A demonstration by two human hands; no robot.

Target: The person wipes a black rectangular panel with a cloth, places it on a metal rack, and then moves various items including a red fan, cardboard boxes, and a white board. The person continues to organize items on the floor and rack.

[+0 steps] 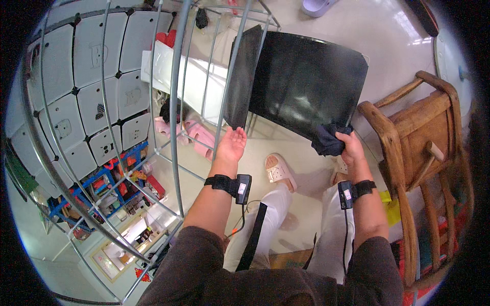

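A large glossy black panel (306, 82) stands before me, with a narrower dark panel (243, 76) along its left side. My right hand (350, 145) grips a bunched dark cloth (327, 141) at the panel's near right corner. Below the narrow panel's lower end, my left hand (231, 143) is palm up with its fingers loosely curled and nothing seen in it. Whether its fingertips touch the panel's edge I cannot tell. A grey metal tube frame (175, 95) rises just left of that hand.
Wooden chair (398, 153) at right. White cube cabinets (95, 53) and a blue shelf (107, 183) with mixed items lie beyond the tube frame. A white board (195, 80) and pink slippers (199, 135) are behind the bars. A lilac clog (316, 7) lies on the floor at the top.
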